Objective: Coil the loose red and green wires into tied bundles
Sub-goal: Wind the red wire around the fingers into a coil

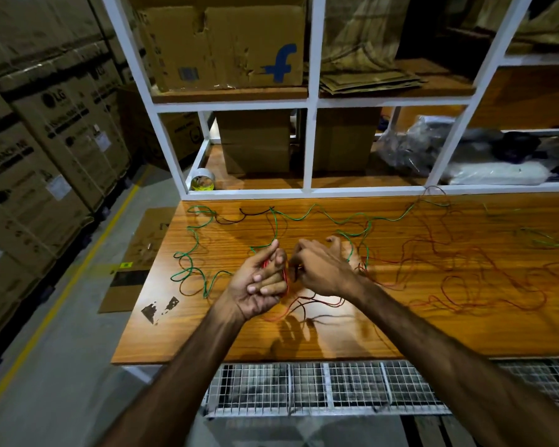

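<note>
Both hands meet over the middle of the glossy wood-grain worktop [400, 333], and much is hard to read here: the left hand [259, 285] sits palm up with its fingers [270, 280] curled shut around a small bunch of red wire [285, 279], most of that coil buried inside the fist. The right hand [323, 269] shows only its back, its fingers bent toward the bunch; whether they pinch a strand cannot be told, as the tips are hidden. More thin red wire spills out beneath the wrists and sprawls in loose, tangled loops toward the worktop's right edge, dim and nearly lost against the brown grain. The green wire [320, 217] is plainer: a wavy line running along the far edge, looping down near the left edge and passing behind the right hand. A short dark strand lies near the far left corner. Behind, on the white-framed shelf [309, 150], stands a roll of tape [202, 182] and plain cardboard boxes [255, 143], some cut off by the uprights.
</note>
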